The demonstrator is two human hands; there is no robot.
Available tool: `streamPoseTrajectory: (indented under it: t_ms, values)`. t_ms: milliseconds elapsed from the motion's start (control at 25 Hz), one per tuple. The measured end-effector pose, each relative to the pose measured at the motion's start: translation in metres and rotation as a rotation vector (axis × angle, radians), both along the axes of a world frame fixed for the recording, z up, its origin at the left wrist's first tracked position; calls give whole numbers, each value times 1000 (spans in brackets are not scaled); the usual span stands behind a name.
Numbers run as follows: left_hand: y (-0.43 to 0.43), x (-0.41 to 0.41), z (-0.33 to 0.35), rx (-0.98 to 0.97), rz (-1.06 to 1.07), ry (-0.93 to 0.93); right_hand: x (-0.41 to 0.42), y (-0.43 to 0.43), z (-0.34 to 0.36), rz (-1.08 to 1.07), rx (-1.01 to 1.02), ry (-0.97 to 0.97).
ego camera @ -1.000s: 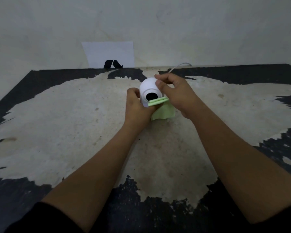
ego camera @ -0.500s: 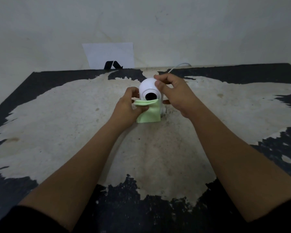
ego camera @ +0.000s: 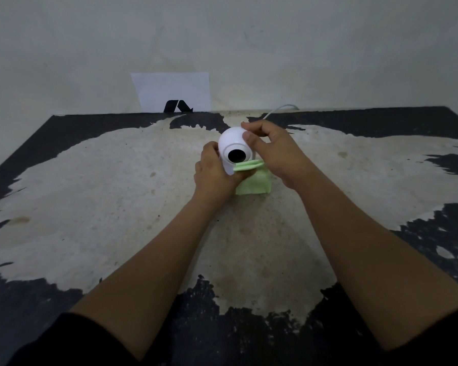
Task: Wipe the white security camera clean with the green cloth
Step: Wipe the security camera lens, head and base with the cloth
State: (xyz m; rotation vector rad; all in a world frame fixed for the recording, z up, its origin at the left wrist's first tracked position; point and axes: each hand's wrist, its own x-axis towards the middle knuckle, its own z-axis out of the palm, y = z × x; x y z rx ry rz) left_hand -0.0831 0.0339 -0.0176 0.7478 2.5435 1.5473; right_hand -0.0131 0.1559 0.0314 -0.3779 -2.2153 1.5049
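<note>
The white security camera [ego camera: 232, 143] is a round ball with a black lens facing me, standing at the middle of the worn table [ego camera: 90, 196]. My right hand [ego camera: 273, 151] grips its top and right side with thumb and fingers. My left hand [ego camera: 214, 173] presses the folded green cloth [ego camera: 254, 180] against the camera's lower front, just under the lens. The cloth hangs down to the table and hides the camera's base.
A white cable [ego camera: 278, 110] runs from behind the camera to the back edge. A white sheet with a black mark [ego camera: 173, 93] leans on the wall behind the table. The tabletop is black with large worn pale patches.
My left hand has slid the cloth from the left of the camera's front across to the right under the lens. My right hand has kept its hold on the camera.
</note>
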Motion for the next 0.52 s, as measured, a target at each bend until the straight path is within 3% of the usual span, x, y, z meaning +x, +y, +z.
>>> streamPoseTrajectory:
  t_ms: [240, 520]
  values:
    - [-23, -15, 3, -97, -115, 109, 0, 1, 2, 26, -130, 5]
    - [-41, -20, 6, -150, -197, 171, -2, 2, -1, 28, -129, 2]
